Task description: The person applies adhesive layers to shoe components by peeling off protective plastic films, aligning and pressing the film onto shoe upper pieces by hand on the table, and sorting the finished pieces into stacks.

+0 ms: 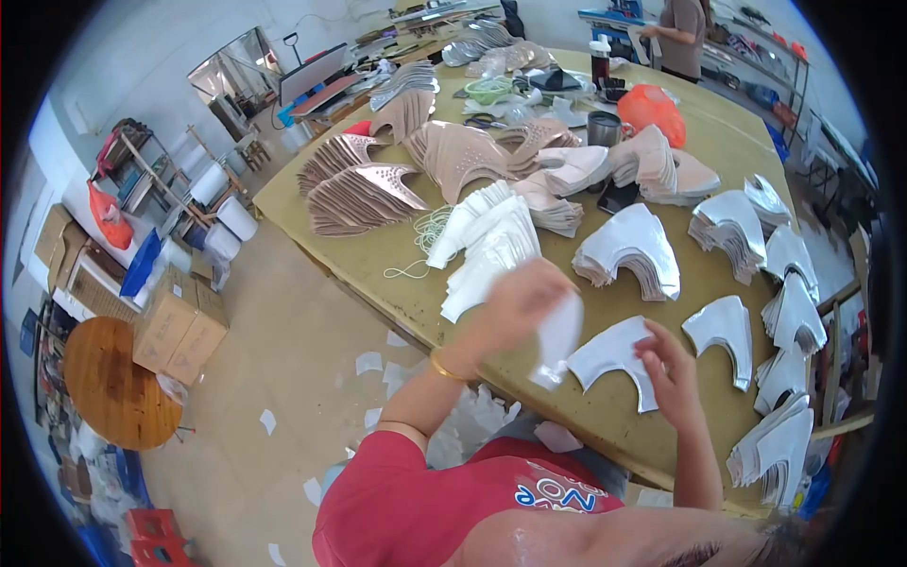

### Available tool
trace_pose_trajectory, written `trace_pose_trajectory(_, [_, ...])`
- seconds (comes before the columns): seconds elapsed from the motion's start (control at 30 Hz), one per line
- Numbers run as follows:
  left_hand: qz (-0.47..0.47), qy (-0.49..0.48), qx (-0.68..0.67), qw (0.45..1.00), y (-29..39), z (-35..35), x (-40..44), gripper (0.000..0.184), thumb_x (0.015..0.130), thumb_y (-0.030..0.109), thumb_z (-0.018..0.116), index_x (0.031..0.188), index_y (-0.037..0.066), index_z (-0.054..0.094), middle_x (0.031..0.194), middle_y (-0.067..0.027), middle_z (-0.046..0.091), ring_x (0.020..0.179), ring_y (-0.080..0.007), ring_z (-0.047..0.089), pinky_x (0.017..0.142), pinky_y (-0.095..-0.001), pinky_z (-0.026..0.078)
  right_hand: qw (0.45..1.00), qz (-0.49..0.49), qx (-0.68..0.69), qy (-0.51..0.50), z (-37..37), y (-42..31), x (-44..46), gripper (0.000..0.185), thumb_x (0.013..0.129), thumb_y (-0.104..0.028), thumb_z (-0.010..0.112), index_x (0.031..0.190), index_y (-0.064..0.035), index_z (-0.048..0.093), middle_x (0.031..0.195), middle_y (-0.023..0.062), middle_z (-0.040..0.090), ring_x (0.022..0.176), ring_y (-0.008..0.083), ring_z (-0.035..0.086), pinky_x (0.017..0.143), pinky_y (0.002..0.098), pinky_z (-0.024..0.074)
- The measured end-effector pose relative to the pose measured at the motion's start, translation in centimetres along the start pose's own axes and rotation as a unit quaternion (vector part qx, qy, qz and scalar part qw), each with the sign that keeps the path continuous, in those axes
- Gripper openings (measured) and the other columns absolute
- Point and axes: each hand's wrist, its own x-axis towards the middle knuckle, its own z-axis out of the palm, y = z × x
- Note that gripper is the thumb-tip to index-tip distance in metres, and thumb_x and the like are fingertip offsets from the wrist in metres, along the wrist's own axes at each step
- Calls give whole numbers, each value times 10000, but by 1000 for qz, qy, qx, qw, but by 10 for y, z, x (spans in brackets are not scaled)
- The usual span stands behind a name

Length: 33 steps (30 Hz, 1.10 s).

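Note:
My left hand (524, 300), with a yellow bangle at its wrist, is closed on a thin white curved piece (559, 333) that hangs over the table's near edge. My right hand (669, 370) has its fingers apart, at the right edge of a silvery-white arched piece (612, 357) lying flat; whether they touch it I cannot tell. Another arched piece (723, 331) lies to the right. Beyond my left hand is a fanned pile of white pieces (501, 246). A stack of silvery arched pieces (631, 244) sits farther back.
Several more stacks (779, 444) line the table's right side. Pinkish-brown fanned pieces (364, 198), a metal mug (603, 129), a phone (619, 197) and an orange bag (652, 115) are on the table (416, 283). Another person (682, 38) stands at the far end. Scraps (368, 362) litter the floor.

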Motion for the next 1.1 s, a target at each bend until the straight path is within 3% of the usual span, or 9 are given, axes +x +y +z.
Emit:
trace_pose_trajectory(0.03, [49, -48, -14, 998, 13, 18, 5, 111, 862, 38, 694, 971, 46, 676, 948, -81, 648, 829, -233, 636, 729, -337, 528, 991, 16, 130, -21, 10, -10, -3, 328, 976, -112, 604, 1270, 34, 591, 1006, 117, 693, 939, 192, 669, 833, 344, 539])
trace_pose_trajectory(0.2, [215, -5, 117, 970, 45, 71, 5, 271, 763, 98, 702, 1030, 59, 700, 1022, -70, 652, 946, -265, 634, 823, -402, 526, 987, 54, 149, 10, 16, -22, -15, 243, 1008, -63, 520, 1167, 84, 630, 965, 88, 686, 826, 144, 676, 749, 289, 584])
trace_pose_trajectory(0.6, [214, -52, 247, 944, 61, 75, -13, 363, 808, 147, 632, 1151, 40, 683, 1223, -142, 629, 1155, -280, 612, 1035, -476, 476, 926, 153, 340, 50, 15, -26, -16, 269, 992, -120, 536, 1109, 102, 632, 918, 120, 691, 749, 180, 707, 664, 337, 634])
trace_pose_trajectory(0.8, [253, -60, 50, 964, 53, 50, 0, 190, 772, 110, 716, 956, 85, 675, 1179, -144, 643, 1160, -322, 605, 1037, -525, 463, 927, 200, 318, -5, 16, -33, -17, 308, 998, -152, 533, 1112, 120, 623, 962, 175, 698, 808, 241, 724, 710, 376, 641])
trace_pose_trajectory(0.87, [204, -72, -74, 973, 44, 33, 11, 160, 794, 2, 709, 906, 84, 629, 1079, -139, 644, 1041, -316, 626, 968, -495, 505, 908, 300, 285, -60, 26, -47, -10, 308, 999, -195, 554, 1071, 85, 662, 969, 157, 712, 798, 243, 720, 632, 355, 603])
trace_pose_trajectory(0.93, [87, -53, -149, 984, 47, 18, 22, 156, 867, -55, 652, 928, 64, 573, 987, -123, 622, 914, -204, 634, 782, -337, 560, 909, 274, 294, -110, 47, -34, -13, 338, 1004, -228, 547, 1120, 77, 635, 965, 180, 716, 749, 261, 721, 625, 362, 599])
trace_pose_trajectory(0.97, [-39, -2, -308, 951, 59, 15, 24, 111, 897, -53, 611, 925, 46, 571, 949, -111, 610, 898, -192, 639, 746, -299, 540, 801, 345, 465, -149, 49, -22, -16, 313, 1006, -206, 525, 1126, 67, 620, 942, 167, 715, 704, 246, 719, 590, 349, 594])
trace_pose_trajectory(1.0, [26, 1, -247, 969, 47, 5, 35, 97, 935, -54, 573, 968, 27, 532, 956, -105, 599, 838, -158, 638, 688, -268, 550, 896, 340, 252, -138, 63, -38, -17, 248, 974, -146, 525, 1068, 46, 650, 923, 193, 720, 638, 253, 712, 551, 345, 599])
trace_pose_trajectory(1.1, [-11, 64, -225, 972, 59, -5, 55, 150, 936, -52, 605, 1021, 31, 514, 991, -115, 630, 717, -130, 649, 580, -218, 509, 909, 273, 34, -311, 77, -17, -36, 222, 928, -134, 569, 1080, 1, 657, 862, 137, 705, 617, 218, 694, 497, 321, 542])
